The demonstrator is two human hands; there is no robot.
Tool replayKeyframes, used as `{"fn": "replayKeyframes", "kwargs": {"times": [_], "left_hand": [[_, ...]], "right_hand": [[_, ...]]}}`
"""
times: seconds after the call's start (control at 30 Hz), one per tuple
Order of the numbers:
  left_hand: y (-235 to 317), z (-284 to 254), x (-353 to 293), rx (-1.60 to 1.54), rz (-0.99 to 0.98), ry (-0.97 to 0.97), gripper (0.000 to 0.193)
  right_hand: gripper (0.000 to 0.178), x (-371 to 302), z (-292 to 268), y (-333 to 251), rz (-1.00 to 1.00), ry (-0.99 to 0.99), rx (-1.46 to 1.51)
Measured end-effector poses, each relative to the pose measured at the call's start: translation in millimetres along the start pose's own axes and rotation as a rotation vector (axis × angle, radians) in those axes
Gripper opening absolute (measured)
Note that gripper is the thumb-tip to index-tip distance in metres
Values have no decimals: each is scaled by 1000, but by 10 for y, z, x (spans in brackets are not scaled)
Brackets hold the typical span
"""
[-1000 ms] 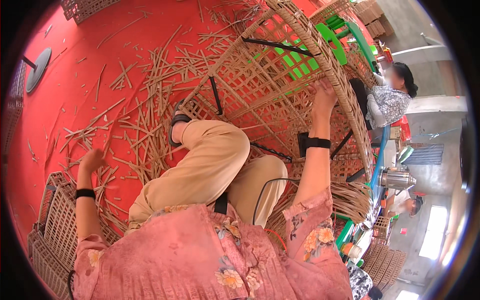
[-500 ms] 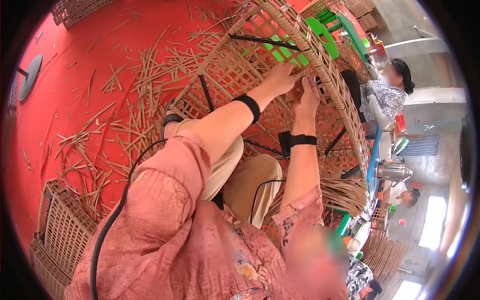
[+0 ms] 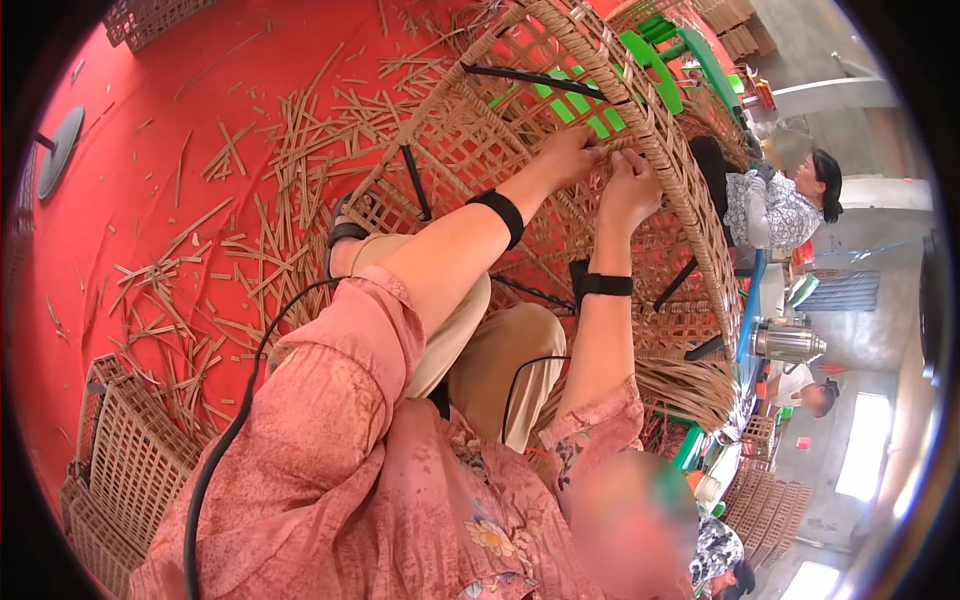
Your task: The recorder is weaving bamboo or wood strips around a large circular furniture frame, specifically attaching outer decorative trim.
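Note:
A large wicker piece [image 3: 480,120] of open cane lattice, with a thick wrapped rim and black rods across it, stands tilted in front of my knees. My left hand [image 3: 570,157] is closed on its lattice, fingers bent inward beside the rim. Close by on the right, my right hand [image 3: 630,192] is closed too, fingertips pinched at the weave and almost meeting the left ones. Which strand they grip is too small to tell. A black strap circles each of my forearms. Behind the lattice, bright green plastic [image 3: 578,100] shows through the holes.
Cut cane strips [image 3: 300,140] litter the red floor covering [image 3: 130,190] on the left. A bundle of long strips [image 3: 690,390] lies by my right arm. Another woven piece [image 3: 145,450] stands lower left. A co-worker [image 3: 780,205] sits at the right, near a metal pot [image 3: 788,342].
Both hands have shifted slightly to the right, the right hand turning a little. The wicker piece has moved slightly right too. The co-worker at the right has changed pose.

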State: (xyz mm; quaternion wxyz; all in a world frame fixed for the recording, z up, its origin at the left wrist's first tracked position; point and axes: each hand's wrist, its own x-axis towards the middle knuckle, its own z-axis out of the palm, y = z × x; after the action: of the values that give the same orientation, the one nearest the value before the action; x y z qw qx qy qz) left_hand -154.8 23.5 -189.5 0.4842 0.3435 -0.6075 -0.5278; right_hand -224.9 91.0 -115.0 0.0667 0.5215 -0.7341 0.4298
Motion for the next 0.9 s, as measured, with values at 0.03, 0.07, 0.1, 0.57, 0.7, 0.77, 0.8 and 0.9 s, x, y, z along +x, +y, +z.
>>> {"fn": "replayKeyframes", "kwargs": {"times": [0.03,0.07,0.1,0.57,0.7,0.77,0.8,0.9], "left_hand": [[41,27,-3,0,-10,-18,28],[83,53,-12,1,-20,-36,28],[67,34,-22,2,-20,-31,28],[279,2,-168,-355,-113,-8,33],[198,-122,-135,-262,-83,-66,30],[254,-95,-154,-274,-99,-92,29],[240,-95,-157,-274,-102,-91,29],[228,-78,-147,-381,-158,-61,27]], "right_hand": [[17,34,9,95,-2,7,-7],[19,71,36,198,-59,64,-45],[22,68,74,169,-119,111,-74],[25,-203,71,63,-54,40,-41],[21,-266,-38,41,-46,-75,167],[20,-221,-67,174,-106,-62,187],[18,-225,-72,172,-171,-53,212],[19,-221,-60,114,-133,-63,240]]}}
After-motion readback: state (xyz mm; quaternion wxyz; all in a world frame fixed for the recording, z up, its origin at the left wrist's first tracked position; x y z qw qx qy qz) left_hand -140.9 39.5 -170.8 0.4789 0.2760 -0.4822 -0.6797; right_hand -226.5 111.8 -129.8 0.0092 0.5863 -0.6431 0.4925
